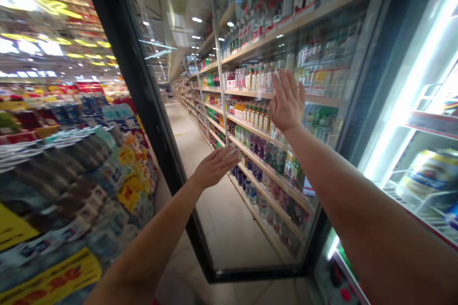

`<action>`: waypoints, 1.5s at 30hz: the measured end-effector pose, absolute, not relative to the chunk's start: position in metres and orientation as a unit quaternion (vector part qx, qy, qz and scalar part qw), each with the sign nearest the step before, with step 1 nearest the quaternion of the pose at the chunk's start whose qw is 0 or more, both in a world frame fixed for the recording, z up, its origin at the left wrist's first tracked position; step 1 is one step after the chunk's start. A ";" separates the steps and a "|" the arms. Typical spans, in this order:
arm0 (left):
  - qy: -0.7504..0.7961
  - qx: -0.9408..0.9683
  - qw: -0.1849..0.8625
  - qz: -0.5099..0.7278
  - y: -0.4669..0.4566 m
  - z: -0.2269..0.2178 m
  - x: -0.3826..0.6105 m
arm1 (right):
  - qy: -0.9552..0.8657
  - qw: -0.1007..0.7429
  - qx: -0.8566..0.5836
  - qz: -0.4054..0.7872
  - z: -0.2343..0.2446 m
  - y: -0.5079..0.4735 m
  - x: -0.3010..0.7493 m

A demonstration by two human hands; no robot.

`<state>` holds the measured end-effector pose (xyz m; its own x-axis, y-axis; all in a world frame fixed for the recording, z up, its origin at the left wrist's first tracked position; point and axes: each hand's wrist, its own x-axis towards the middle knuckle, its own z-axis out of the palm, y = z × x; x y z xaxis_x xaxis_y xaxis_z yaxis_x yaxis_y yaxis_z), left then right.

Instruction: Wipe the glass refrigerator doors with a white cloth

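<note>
Before me stands a glass cooler door (pixel 200 228) with a black frame, swung out from the lit cooler on the right. My right hand (pixel 286 100) is raised high, palm toward the pane, fingers stretched out; it appears to lie on the glass. Lower and further left, my left hand (pixel 216 164) is stretched out flat against or just before the same pane. A pale patch at its fingertips is blurred; I cannot tell whether it is a reflection. Neither hand visibly grips anything.
Inside the cooler at right, cans (pixel 429 174) stand on a wire shelf (pixel 425 200). Through the glass, long shelves (pixel 265 128) of bottled drinks run along an aisle (pixel 181 119). Packed goods (pixel 89 171) with yellow price signs (pixel 53 276) crowd the left side.
</note>
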<state>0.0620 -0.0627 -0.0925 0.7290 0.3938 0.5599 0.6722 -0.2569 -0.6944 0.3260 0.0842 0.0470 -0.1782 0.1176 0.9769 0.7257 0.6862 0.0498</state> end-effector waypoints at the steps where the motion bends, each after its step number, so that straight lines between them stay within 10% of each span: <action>1: -0.366 -0.760 0.513 -0.158 -0.063 -0.083 0.059 | -0.718 0.572 -0.294 -0.266 0.047 0.084 0.326; 6: -0.437 -0.651 0.531 -0.323 -0.060 -0.050 0.056 | -0.714 0.579 -0.288 -0.269 0.047 0.082 0.326; 13: -0.276 -0.840 0.461 -0.077 -0.055 -0.072 0.079 | -0.704 0.592 -0.270 -0.285 0.046 0.085 0.327; 20: -0.392 -0.686 0.522 -0.322 -0.035 -0.012 0.095 | -0.709 0.593 -0.267 -0.272 0.046 0.085 0.328; 27: -0.258 -0.838 0.460 -0.139 -0.025 -0.055 0.126 | -0.714 0.594 -0.255 -0.269 0.047 0.083 0.331; 34: -0.316 -0.693 0.428 -0.487 -0.002 0.030 0.140 | -0.711 0.600 -0.234 -0.281 0.043 0.085 0.332; 45: -0.250 -0.786 0.427 -0.370 0.003 0.056 0.143 | -0.740 0.546 -0.172 -0.353 0.041 0.084 0.335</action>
